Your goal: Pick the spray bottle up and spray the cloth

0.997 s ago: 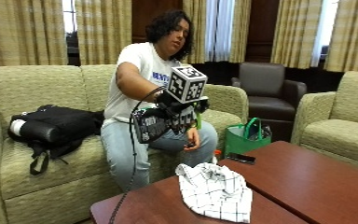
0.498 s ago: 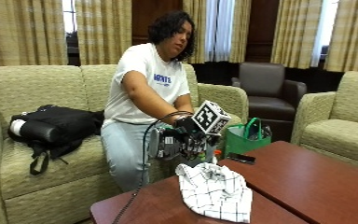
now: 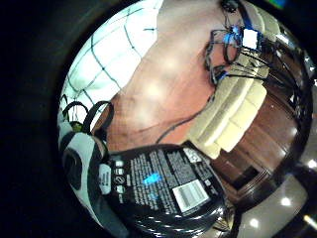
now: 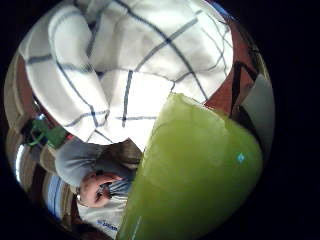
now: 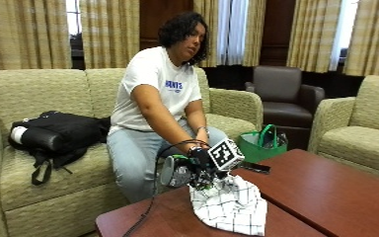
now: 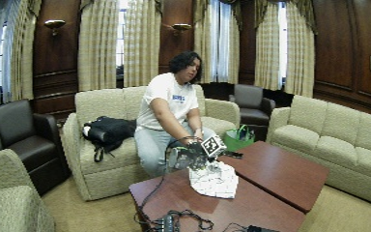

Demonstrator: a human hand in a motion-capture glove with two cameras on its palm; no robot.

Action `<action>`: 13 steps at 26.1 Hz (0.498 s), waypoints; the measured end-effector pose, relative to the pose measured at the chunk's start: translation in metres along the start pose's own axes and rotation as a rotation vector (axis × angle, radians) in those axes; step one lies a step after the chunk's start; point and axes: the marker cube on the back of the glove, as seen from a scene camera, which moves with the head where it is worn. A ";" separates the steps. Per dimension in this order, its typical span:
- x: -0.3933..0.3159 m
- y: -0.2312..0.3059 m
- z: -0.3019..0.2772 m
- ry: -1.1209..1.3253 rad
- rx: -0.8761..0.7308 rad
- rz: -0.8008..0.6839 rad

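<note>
A white cloth with dark checks (image 5: 232, 210) lies bunched near the corner of the red-brown table (image 5: 321, 192). My gloved right hand (image 5: 203, 165) hangs low at the cloth's upper edge and grips the spray bottle. The hand hides most of the bottle in the outside view. Its green body (image 4: 200, 175) fills much of the thumb side view, close over the cloth (image 4: 135, 65). The little finger side view shows its black label with a barcode (image 3: 163, 188) above the table (image 3: 163, 84) beside the cloth (image 3: 114, 54). The nozzle is not visible.
A small dark flat object (image 5: 255, 168) lies on the table behind the cloth. A green bag (image 5: 262, 145) stands on the floor between table and sofa. A black backpack (image 5: 58, 133) lies on the sofa. Cables (image 6: 173, 222) lie at the table's near end.
My right hand has come down from chest height to the cloth on the table, carrying the bottle. The person now leans forward over it.
</note>
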 end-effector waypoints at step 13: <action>0.017 0.022 -0.023 -0.065 0.099 -0.003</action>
